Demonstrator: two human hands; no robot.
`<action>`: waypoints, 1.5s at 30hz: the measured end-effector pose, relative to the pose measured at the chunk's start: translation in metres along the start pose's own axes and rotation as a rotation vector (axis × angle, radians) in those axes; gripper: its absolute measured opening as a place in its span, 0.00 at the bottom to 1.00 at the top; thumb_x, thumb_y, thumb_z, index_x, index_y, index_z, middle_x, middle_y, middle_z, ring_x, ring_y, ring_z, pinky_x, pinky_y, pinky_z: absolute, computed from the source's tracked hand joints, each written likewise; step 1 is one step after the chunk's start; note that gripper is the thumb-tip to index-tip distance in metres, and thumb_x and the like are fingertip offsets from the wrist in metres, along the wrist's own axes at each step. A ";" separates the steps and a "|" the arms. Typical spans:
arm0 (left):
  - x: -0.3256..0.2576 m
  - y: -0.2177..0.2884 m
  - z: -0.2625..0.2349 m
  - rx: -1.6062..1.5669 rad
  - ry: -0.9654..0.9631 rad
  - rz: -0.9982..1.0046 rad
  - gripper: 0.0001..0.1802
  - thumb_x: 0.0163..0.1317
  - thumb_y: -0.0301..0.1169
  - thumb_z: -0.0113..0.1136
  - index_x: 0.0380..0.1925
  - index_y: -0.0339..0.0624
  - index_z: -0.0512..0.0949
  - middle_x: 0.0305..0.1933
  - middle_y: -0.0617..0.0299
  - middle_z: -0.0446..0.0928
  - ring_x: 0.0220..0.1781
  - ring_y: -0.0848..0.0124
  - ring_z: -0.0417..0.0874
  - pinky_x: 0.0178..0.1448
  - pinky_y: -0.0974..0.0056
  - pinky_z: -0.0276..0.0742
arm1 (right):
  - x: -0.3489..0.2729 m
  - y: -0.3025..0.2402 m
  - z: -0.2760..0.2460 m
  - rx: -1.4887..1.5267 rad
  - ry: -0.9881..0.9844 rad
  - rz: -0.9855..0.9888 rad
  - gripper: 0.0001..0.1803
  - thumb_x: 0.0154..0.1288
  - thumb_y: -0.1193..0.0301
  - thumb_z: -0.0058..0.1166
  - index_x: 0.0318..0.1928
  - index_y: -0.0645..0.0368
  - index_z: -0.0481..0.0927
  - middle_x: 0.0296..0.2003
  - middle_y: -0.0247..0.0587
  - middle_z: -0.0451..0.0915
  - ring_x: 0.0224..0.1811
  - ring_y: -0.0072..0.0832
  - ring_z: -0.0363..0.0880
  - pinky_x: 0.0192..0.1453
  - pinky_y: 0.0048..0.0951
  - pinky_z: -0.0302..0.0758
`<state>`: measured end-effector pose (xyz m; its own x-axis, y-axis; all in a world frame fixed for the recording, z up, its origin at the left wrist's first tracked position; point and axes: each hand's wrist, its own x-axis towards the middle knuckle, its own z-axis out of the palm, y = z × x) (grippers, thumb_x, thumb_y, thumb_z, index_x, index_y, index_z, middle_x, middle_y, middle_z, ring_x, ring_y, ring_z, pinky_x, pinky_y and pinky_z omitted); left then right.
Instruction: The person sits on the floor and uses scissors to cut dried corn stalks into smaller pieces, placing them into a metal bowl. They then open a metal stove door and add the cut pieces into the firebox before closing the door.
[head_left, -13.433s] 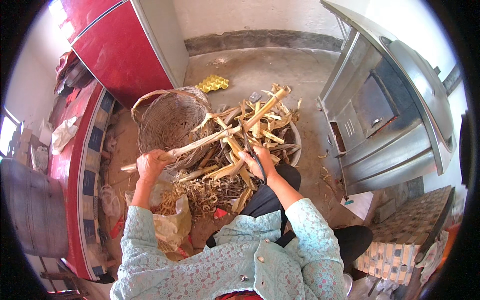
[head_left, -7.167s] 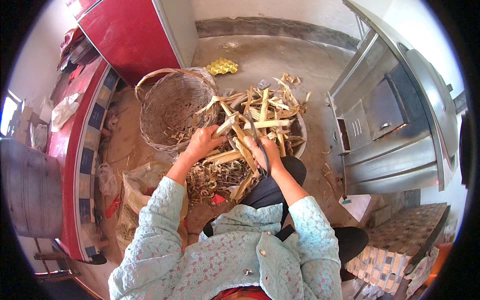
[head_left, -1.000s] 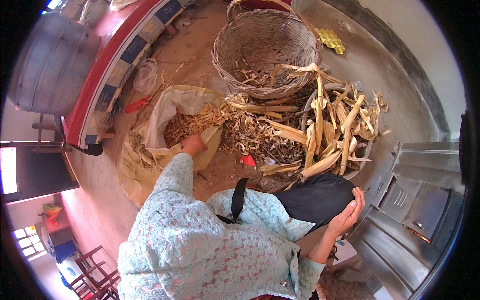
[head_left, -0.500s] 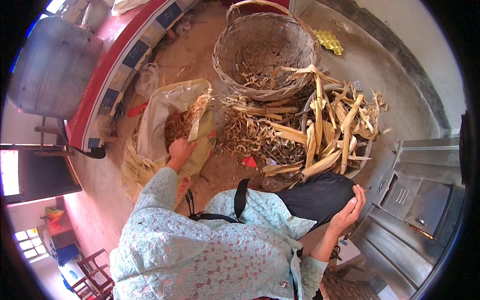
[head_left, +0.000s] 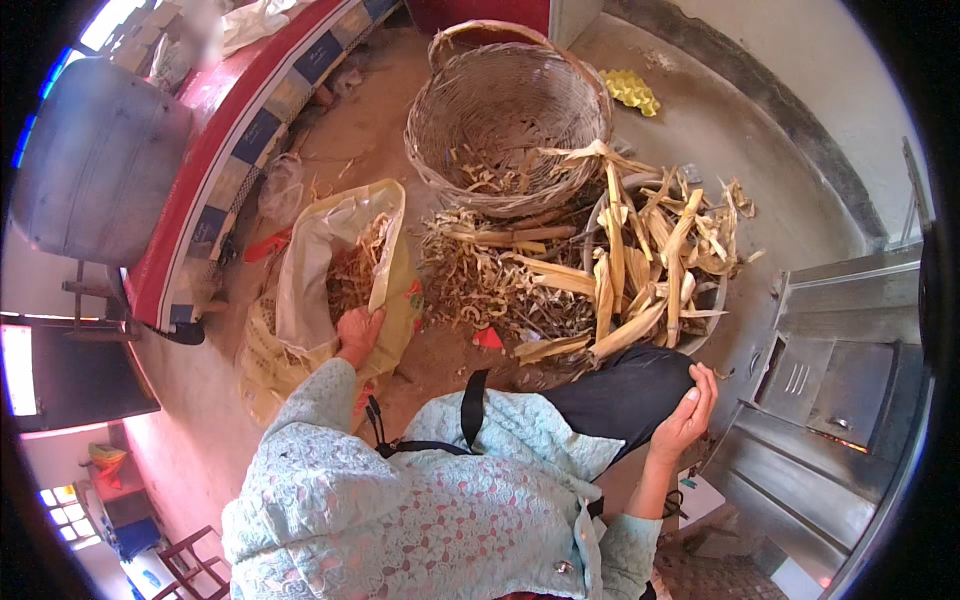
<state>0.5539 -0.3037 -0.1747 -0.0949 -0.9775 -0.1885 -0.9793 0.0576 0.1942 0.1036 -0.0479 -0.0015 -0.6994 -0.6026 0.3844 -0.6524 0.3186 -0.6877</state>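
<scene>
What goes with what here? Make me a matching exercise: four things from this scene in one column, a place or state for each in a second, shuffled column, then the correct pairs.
Things
1. left hand
2. right hand
3. woven basket
4. yellow egg tray

Places or states
A. lying on the bare floor beyond the basket
B. resting open on the dark-trousered knee, holding nothing
C. gripping the rim of the plastic sack
D. standing upright with a few husk scraps inside

Pairs: 1-C, 2-B, 3-D, 4-A
</scene>
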 end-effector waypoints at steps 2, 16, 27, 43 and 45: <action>0.009 0.019 -0.010 0.043 -0.022 -0.025 0.27 0.54 0.55 0.52 0.25 0.38 0.80 0.22 0.45 0.76 0.28 0.49 0.78 0.34 0.49 0.70 | -0.002 0.001 -0.001 0.004 0.021 0.001 0.17 0.69 0.71 0.34 0.46 0.68 0.75 0.50 0.48 0.73 0.53 0.38 0.72 0.59 0.37 0.66; 0.049 -0.029 -0.062 -0.024 0.286 -0.373 0.29 0.58 0.54 0.48 0.29 0.35 0.80 0.32 0.42 0.79 0.38 0.47 0.80 0.41 0.47 0.74 | -0.006 0.001 -0.004 -0.019 0.037 0.010 0.18 0.69 0.69 0.33 0.46 0.69 0.75 0.50 0.49 0.73 0.52 0.39 0.72 0.59 0.36 0.66; 0.095 0.070 -0.066 0.104 0.145 -0.136 0.27 0.52 0.45 0.60 0.47 0.41 0.70 0.45 0.49 0.76 0.48 0.51 0.76 0.49 0.50 0.71 | -0.004 0.001 0.000 -0.013 0.043 0.021 0.19 0.69 0.68 0.33 0.45 0.68 0.75 0.50 0.49 0.73 0.53 0.39 0.72 0.58 0.36 0.66; 0.022 0.139 0.044 -0.247 -0.343 0.546 0.17 0.48 0.33 0.63 0.38 0.39 0.76 0.43 0.50 0.76 0.45 0.51 0.75 0.46 0.52 0.72 | -0.005 0.001 0.001 -0.001 0.065 0.029 0.18 0.69 0.69 0.34 0.45 0.69 0.75 0.50 0.49 0.73 0.53 0.38 0.71 0.60 0.36 0.65; 0.039 0.110 0.082 -0.174 -0.510 0.508 0.15 0.47 0.35 0.62 0.33 0.37 0.77 0.35 0.49 0.76 0.38 0.51 0.77 0.41 0.51 0.73 | -0.005 0.003 0.001 -0.008 0.066 0.035 0.19 0.69 0.69 0.34 0.45 0.69 0.75 0.50 0.49 0.73 0.53 0.38 0.71 0.61 0.36 0.64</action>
<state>0.4276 -0.3184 -0.2394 -0.6419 -0.6205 -0.4505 -0.7539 0.4036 0.5184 0.1056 -0.0446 -0.0064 -0.7396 -0.5417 0.3995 -0.6290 0.3448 -0.6968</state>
